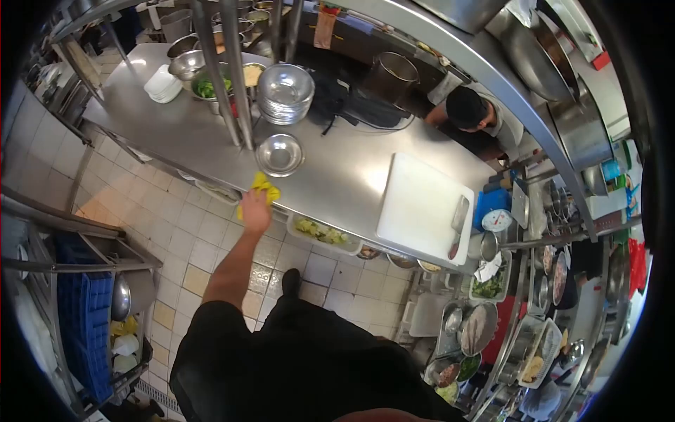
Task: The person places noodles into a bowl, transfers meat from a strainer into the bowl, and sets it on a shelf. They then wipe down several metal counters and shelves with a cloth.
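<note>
My left hand (pixel 257 212) is closed on a yellow cloth (pixel 264 187) at the front edge of the steel table (pixel 337 184). Part of the cloth lies on the tabletop, and some hangs beside my fingers. Just beyond it sits a shallow metal bowl (pixel 280 155), with a tall stack of metal bowls (pixel 285 95) behind. My right hand is out of view. To the right, a white cutting board (pixel 422 204) carries a knife or cleaver (pixel 460 214) near its right side.
A tub of chopped greens (pixel 323 232) sits under the table edge. Metal posts (pixel 225 77) rise from the tabletop. A blue scale (pixel 494 211) stands past the board. Across the table is a person in a dark cap (pixel 467 108). Blue crates (pixel 84 316) stand at left.
</note>
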A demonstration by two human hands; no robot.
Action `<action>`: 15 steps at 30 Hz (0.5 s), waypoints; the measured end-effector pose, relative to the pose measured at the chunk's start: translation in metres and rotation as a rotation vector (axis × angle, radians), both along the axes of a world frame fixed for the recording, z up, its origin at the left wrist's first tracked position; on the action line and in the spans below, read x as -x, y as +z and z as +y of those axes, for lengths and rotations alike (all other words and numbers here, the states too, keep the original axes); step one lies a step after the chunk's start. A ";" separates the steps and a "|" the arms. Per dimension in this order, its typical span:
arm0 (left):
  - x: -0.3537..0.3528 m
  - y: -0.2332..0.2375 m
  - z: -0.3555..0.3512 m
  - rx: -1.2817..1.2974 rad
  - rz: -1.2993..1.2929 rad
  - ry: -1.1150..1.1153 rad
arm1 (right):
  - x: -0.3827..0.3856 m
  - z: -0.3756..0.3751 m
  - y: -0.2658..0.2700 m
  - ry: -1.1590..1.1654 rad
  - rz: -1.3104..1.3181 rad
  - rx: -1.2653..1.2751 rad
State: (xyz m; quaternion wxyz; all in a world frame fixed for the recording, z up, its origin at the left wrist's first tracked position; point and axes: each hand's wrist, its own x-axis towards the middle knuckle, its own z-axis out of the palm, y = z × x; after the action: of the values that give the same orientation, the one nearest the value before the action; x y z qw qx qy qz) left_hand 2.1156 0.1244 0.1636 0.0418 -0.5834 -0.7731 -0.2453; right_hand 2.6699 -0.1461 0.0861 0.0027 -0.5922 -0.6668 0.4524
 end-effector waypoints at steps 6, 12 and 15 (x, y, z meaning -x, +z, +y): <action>0.041 0.084 0.016 -0.239 -0.231 -0.066 | 0.037 0.054 0.014 -0.121 0.141 0.127; 0.021 0.087 0.121 0.071 -0.019 -0.137 | 0.021 0.061 -0.003 0.058 0.195 0.054; 0.005 0.053 0.129 0.359 0.054 -0.094 | 0.056 0.064 0.058 -0.311 0.013 0.214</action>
State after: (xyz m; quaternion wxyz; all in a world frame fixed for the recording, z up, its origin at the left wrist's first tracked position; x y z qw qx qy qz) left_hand 2.1108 0.2529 0.2169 -0.0539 -0.6235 -0.7749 -0.0892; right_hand 2.6137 -0.0820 0.1438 0.0139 -0.6819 -0.5154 0.5188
